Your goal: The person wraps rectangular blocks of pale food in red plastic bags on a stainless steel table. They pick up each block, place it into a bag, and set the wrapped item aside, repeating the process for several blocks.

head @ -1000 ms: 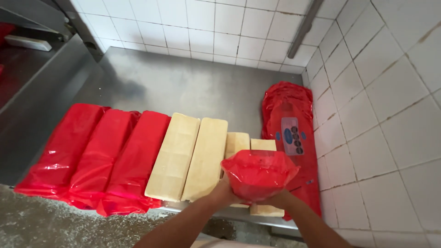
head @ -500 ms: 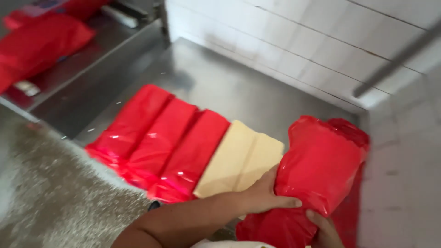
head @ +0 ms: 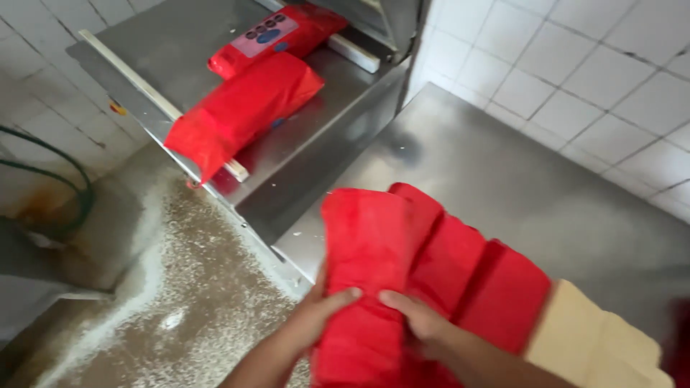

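Both hands, left hand [head: 316, 316] and right hand [head: 417, 320], pinched a red-wrapped block [head: 363, 280] above the steel worktop [head: 503, 172]; placing step judged underway; steady lowering required.

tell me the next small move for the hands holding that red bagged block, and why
Probably carry the red bagged block toward the steel machine tray, though that is a guess. The left hand and right hand both grip its near end and hold it above the row of red blocks, not in the row. Two similar red bags already lie on that tray, with bare steel beside them.
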